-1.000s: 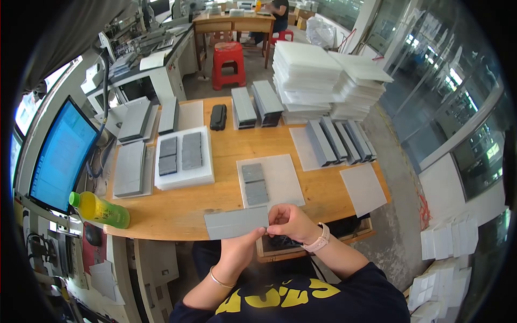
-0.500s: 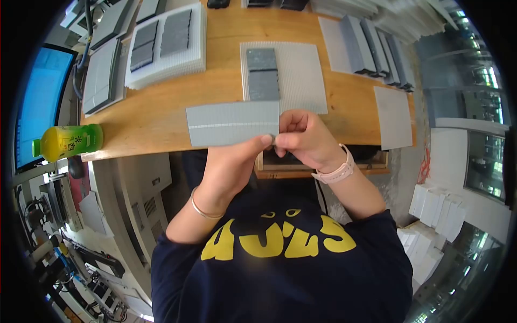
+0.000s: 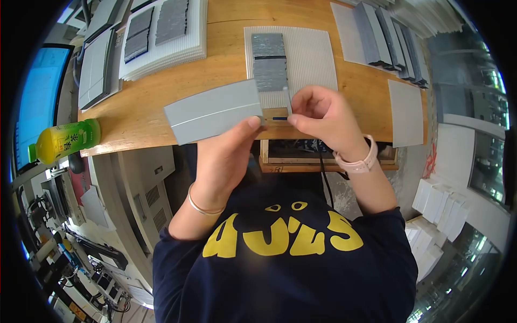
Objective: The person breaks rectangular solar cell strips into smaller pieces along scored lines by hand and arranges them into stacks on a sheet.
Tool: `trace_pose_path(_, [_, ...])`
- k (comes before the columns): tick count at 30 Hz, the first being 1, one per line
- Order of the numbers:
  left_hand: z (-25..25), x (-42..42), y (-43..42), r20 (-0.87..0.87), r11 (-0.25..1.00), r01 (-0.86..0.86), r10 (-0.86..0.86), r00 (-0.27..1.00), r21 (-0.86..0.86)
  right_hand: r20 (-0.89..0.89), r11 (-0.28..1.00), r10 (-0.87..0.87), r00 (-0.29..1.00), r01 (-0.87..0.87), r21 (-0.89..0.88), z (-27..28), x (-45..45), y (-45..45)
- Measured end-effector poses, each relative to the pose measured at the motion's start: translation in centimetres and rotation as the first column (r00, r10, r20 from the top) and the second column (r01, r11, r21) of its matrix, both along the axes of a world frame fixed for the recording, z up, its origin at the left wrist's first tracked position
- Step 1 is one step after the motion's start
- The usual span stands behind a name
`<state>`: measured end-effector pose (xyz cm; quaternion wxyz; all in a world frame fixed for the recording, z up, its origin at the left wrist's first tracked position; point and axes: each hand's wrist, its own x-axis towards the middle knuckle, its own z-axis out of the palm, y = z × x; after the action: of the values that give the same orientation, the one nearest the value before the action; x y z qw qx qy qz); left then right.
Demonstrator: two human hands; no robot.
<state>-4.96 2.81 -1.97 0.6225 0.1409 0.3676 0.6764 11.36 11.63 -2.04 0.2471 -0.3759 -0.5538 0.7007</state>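
Observation:
My left hand (image 3: 229, 145) is closed on the lower right corner of a flat grey panel (image 3: 212, 113) with a pale line along it, its thumb on top. The panel is held tilted above the table's front edge. My right hand (image 3: 328, 118) pinches a narrow grey strip (image 3: 287, 101), apart from the panel's right end. Behind the hands, dark grey strip-like pieces (image 3: 270, 74) lie in two groups on a white ridged sheet (image 3: 312, 56). A small dark blue item (image 3: 279, 118) shows between the hands; I cannot make out what it is.
A green tea bottle (image 3: 67, 140) lies on its side at the left, near a monitor (image 3: 43, 102). Stacked white ridged sheets (image 3: 196, 48) bear more dark pieces at the back left. Grey blocks (image 3: 371, 37) stand back right; a white sheet (image 3: 406, 116) lies at the right edge.
The hands have moved apart. My right hand has gone right and up with the narrow strip, now separate from the panel. My left hand has shifted left, tilting the panel.

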Motion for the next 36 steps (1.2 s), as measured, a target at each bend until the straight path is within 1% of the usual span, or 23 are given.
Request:
trace_pose_path(1, [-0.2, -0.3, 0.0, -0.013, 1.0, -0.022, 0.022, 1.0, -0.003, 0.148, 0.982, -0.016, 0.989, -0.012, 0.189, -0.1, 0.0, 0.2])
trace_pose_path(2, [-0.4, -0.6, 0.0, -0.027, 0.999, -0.043, 0.043, 0.999, -0.006, 0.233, 0.933, -0.039, 0.972, -0.048, 0.356, 0.1, -0.1, 0.4])
trace_pose_path(3, [-0.7, -1.0, 0.1, -0.006, 0.999, -0.033, 0.033, 0.999, 0.03, 0.311, 0.856, -0.076, 0.947, -0.099, 0.508, 0.4, -0.3, 0.7])
trace_pose_path(4, [-1.0, -1.2, 0.1, 0.002, 0.999, -0.034, 0.034, 0.999, 0.03, 0.38, 0.752, -0.125, 0.917, -0.163, 0.639, 0.5, -0.5, 0.9])
trace_pose_path(7, [-1.4, -1.7, 0.4, 0.021, 0.999, -0.037, 0.037, 0.999, 0.029, 0.409, 0.656, -0.164, 0.898, -0.21, 0.725, -0.1, -1.4, 1.0])
trace_pose_path(10, [-1.3, -1.9, 0.9, 0.029, 1.0, -0.016, 0.016, 0.999, 0.0, 0.477, 0.612, -0.217, 0.851, -0.262, 0.746, -1.0, -1.9, 1.1])
trace_pose_path(12, [-1.1, -1.7, 1.4, 0.033, 0.999, 0.014, -0.012, 0.999, -0.039, 0.485, 0.615, -0.225, 0.845, -0.263, 0.743, -1.2, -2.1, 1.3])
trace_pose_path(16, [-1.6, -1.6, 2.0, 0.024, 0.999, -0.001, 0.003, 1.0, -0.046, 0.494, 0.627, -0.237, 0.837, -0.257, 0.736, -1.7, -2.2, 1.6])
trace_pose_path(18, [-1.5, -1.5, 2.4, 0.012, 0.998, -0.021, 0.022, 1.0, -0.06, 0.487, 0.617, -0.265, 0.832, -0.242, 0.749, -1.9, -2.4, 1.5])
trace_pose_path(21, [-2.0, -1.8, 2.6, 0.032, 0.999, -0.045, 0.046, 0.998, -0.02, 0.458, 0.619, -0.293, 0.839, -0.199, 0.76, -1.8, -2.6, 1.4])
trace_pose_path(24, [-2.3, -2.0, 2.6, 0.054, 0.999, -0.046, 0.046, 0.997, -0.013, 0.424, 0.613, -0.311, 0.851, -0.161, 0.773, -2.2, -2.6, 1.6])
trace_pose_path(28, [-1.9, -1.7, 2.5, 0.018, 0.997, -0.062, 0.063, 0.998, -0.045, 0.401, 0.604, -0.339, 0.851, -0.13, 0.786, -2.3, -2.4, 1.3])
trace_pose_path(31, [-1.7, -1.8, 2.3, 0.031, 0.996, -0.077, 0.078, 0.996, -0.046, 0.371, 0.618, -0.365, 0.854, -0.076, 0.782, -1.6, -1.7, 0.4])
trace_pose_path(34, [-1.5, -2.0, 2.2, 0.011, 0.994, -0.097, 0.098, 0.995, -0.053, 0.352, 0.736, -0.372, 0.859, 0.042, 0.675, -1.6, -1.1, -0.9])
trace_pose_path(36, [-1.6, -2.1, 2.3, -0.011, 0.992, -0.115, 0.115, 0.993, -0.057, 0.337, 0.78, -0.367, 0.867, 0.089, 0.62, -1.6, -0.8, -1.4])
